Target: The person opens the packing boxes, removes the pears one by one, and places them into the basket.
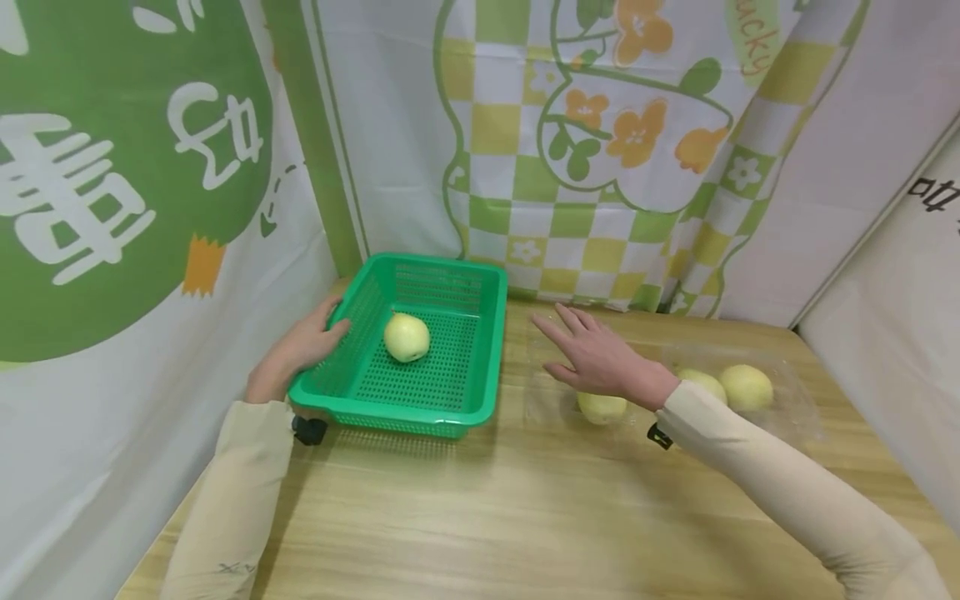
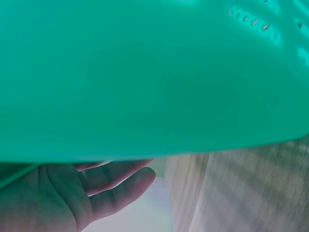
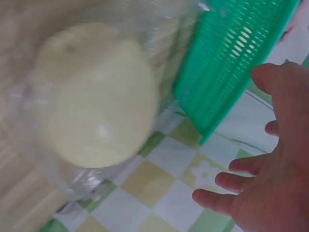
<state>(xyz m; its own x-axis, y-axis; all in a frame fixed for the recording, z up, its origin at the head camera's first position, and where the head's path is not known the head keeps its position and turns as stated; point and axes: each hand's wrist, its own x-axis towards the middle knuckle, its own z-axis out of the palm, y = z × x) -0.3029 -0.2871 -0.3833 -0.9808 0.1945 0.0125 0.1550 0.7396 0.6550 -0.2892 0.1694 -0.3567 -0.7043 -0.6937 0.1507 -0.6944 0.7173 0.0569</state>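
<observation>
A green plastic basket [image 1: 491, 367] with perforated walls stands at the left, and one pale yellow pear [image 1: 407, 337] lies inside it. My left hand [image 1: 303, 343] holds the basket's left rim, thumb over the edge and fingers outside. Seen from the left wrist, the basket wall [image 2: 159, 87] hides part of that hand [image 2: 67, 198]. My right hand [image 1: 600, 354] hovers with spread fingers above a clear plastic tray [image 1: 798, 408], holding nothing. Below it a pear [image 1: 602, 408] is partly covered by the hand; the right wrist view shows a pear [image 3: 99, 96] apart from the fingers.
Two more pears, a nearer-hand one [image 1: 703, 385] partly behind the sleeve and another [image 1: 747, 387], sit toward the tray's right end. The wooden table [image 1: 480, 517] meets a checked cloth [image 1: 570, 242] at the back and printed white sheets at both sides.
</observation>
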